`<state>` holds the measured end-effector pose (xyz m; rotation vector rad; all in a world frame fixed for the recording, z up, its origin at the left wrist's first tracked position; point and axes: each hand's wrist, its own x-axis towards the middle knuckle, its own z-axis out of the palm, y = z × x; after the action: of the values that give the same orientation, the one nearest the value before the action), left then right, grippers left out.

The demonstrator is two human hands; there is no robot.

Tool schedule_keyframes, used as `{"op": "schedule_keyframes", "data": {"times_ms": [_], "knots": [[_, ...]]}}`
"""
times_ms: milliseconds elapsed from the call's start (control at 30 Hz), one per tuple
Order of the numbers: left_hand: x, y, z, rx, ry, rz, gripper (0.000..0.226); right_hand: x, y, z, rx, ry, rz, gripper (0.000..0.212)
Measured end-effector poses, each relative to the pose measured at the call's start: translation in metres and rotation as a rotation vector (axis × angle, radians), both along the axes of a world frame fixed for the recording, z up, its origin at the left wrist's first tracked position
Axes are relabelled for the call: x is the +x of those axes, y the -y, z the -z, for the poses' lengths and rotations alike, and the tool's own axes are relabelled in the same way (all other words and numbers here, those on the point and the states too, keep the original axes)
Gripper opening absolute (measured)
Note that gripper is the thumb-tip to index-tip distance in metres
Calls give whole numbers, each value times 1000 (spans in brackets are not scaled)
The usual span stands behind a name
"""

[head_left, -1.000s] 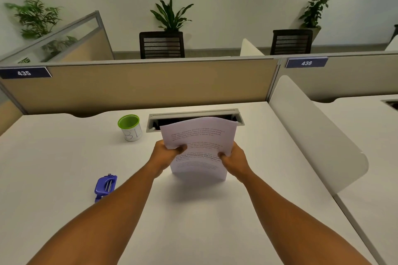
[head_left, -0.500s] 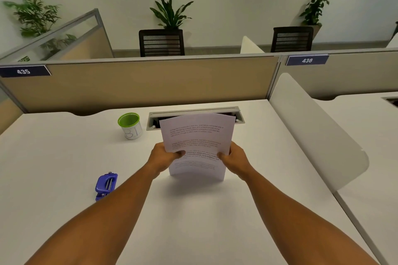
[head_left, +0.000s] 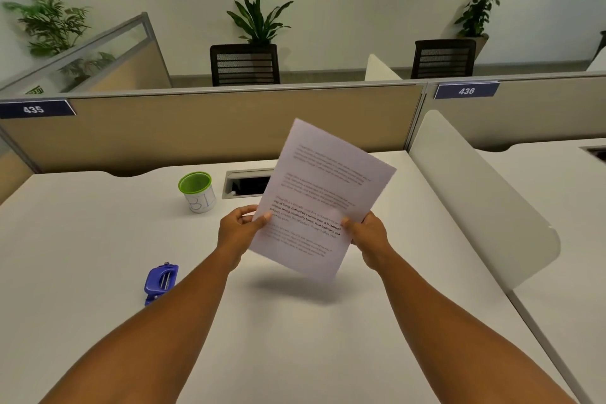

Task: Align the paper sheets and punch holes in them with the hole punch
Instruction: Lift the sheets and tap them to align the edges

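Note:
A stack of printed paper sheets hangs in the air above the white desk, tilted clockwise with its printed face toward me. My left hand pinches its left edge and my right hand grips its right edge. A shadow lies on the desk under the sheets. The blue hole punch lies on the desk to the left, just beside my left forearm, with nothing touching it.
A white cup with a green rim stands behind my left hand. A cable slot sits at the desk's back edge, partly hidden by the paper. A beige partition closes the back; a white divider bounds the right.
The sheets stood upright with their bottom edge on the desk; now both hands have lifted them off the desk and turned them clockwise.

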<state>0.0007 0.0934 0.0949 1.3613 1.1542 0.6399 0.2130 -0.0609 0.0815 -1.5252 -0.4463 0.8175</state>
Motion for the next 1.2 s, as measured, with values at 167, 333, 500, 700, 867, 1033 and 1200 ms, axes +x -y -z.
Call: {"op": "schedule_keyframes", "data": {"times_ms": [167, 333, 500, 700, 867, 1033, 1200], "knots": [[-1, 1, 7, -126, 103, -132, 68, 1, -2, 2, 65, -183, 89, 41], [4, 6, 6, -234, 247, -81, 49, -4, -5, -2, 148, -331, 84, 44], [13, 11, -2, -214, 296, -20, 37, -4, -8, -2, 134, -334, 37, 48], [13, -8, -12, -109, 283, -25, 28, 4, -1, -3, 216, -375, 75, 48], [3, -21, -19, 29, 163, -49, 35, 12, 11, 1, 232, -313, 227, 53], [-4, -21, -20, 98, 122, -68, 28, 15, 23, -1, 98, -97, 243, 35], [-3, -16, -17, 109, 72, -51, 27, 12, 22, 0, -20, 97, 156, 26]]}}
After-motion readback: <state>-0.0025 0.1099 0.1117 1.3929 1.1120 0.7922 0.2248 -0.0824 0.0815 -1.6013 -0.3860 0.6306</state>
